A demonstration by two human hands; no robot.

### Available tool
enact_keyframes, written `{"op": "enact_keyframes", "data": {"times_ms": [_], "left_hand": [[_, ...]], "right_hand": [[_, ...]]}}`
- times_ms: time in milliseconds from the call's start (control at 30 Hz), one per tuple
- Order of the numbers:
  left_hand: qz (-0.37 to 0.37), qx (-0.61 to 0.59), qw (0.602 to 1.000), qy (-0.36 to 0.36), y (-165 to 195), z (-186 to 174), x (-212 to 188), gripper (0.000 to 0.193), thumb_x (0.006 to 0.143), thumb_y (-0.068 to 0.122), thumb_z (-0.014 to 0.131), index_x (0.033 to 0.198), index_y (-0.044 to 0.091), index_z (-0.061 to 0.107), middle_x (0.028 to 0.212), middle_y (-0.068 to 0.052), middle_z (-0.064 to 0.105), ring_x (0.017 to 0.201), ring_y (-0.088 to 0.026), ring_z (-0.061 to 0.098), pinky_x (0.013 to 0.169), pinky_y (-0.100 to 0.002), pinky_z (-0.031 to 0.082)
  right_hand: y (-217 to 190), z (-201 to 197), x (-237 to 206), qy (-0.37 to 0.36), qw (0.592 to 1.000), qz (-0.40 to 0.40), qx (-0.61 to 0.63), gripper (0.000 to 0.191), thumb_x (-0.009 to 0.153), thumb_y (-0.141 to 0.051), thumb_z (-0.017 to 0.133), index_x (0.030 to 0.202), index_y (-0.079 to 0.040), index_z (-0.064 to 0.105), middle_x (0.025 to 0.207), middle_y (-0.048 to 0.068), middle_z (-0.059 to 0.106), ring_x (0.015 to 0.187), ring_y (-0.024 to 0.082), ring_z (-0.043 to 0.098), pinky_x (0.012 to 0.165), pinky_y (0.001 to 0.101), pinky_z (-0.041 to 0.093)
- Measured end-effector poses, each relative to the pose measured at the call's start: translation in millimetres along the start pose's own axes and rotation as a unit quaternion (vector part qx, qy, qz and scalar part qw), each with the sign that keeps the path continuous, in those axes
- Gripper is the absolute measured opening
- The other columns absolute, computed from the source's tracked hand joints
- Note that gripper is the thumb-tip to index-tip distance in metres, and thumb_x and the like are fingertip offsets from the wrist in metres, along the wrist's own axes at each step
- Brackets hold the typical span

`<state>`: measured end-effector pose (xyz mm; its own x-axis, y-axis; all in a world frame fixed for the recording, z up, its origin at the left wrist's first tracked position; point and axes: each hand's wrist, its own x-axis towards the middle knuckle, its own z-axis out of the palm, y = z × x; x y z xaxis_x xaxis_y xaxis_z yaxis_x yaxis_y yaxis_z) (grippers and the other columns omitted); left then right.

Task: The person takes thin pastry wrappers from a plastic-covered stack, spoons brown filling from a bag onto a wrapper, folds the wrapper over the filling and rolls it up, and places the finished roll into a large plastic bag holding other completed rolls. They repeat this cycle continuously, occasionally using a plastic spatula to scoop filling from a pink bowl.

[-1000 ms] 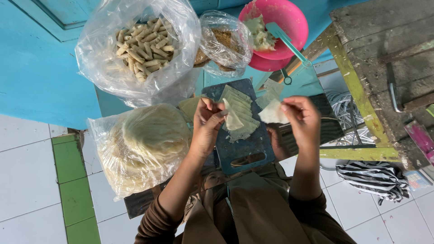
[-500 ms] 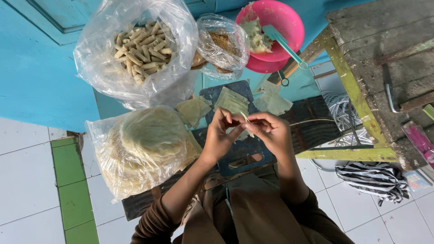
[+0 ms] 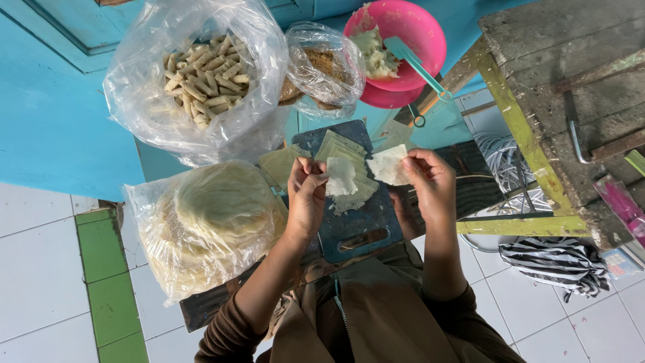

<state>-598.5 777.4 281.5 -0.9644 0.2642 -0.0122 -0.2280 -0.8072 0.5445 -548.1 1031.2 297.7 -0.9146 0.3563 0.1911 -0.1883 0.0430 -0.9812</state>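
My left hand [image 3: 306, 196] pinches a thin pale wrapper piece [image 3: 341, 176] above a dark cutting board [image 3: 356, 225]. My right hand [image 3: 430, 183] holds a second pale wrapper piece [image 3: 388, 165] a little to the right. Between and under them lies a small stack of cut wrapper sheets [image 3: 344, 153] on the board. The two pieces are apart, a short gap between them.
A clear bag of rolled snacks [image 3: 201, 74] and a smaller bag of brown crumbs [image 3: 322, 67] sit at the top. A pink bowl [image 3: 416, 40] holds filling and a teal spoon. A bag of round wrappers [image 3: 208, 222] lies left. A weathered wooden table [image 3: 571, 101] stands right.
My hands were together at the centre half a second ago. They have since drawn apart, each holding one wrapper piece.
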Motion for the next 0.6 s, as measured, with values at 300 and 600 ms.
{"op": "enact_keyframes", "data": {"times_ms": [300, 600], "left_hand": [[0.016, 0.136, 0.987, -0.083, -10, 3, 1, 0.032, 0.093, -0.006, 0.067, 0.101, 0.012, 0.042, 0.102, -0.005, 0.061, 0.094, -0.011, 0.058, 0.086, -0.028, 0.050], [0.093, 0.296, 0.942, -0.129, 7, 28, -10, 0.026, 0.101, -0.001, 0.068, 0.116, 0.004, 0.048, 0.117, -0.011, 0.070, 0.109, -0.015, 0.069, 0.097, -0.030, 0.058]], "right_hand": [[-56, 20, -4, -0.044, 0.961, -0.193, -0.193, 0.045, 0.098, -0.004, 0.078, 0.139, -0.004, 0.061, 0.142, 0.011, 0.057, 0.123, 0.020, 0.060, 0.102, 0.0350, 0.053], [-43, 55, -27, -0.066, 0.966, -0.134, -0.212, 0.016, 0.099, -0.002, 0.075, 0.114, 0.000, 0.072, 0.102, 0.005, 0.074, 0.083, 0.009, 0.067, 0.070, 0.0219, 0.051]]}}
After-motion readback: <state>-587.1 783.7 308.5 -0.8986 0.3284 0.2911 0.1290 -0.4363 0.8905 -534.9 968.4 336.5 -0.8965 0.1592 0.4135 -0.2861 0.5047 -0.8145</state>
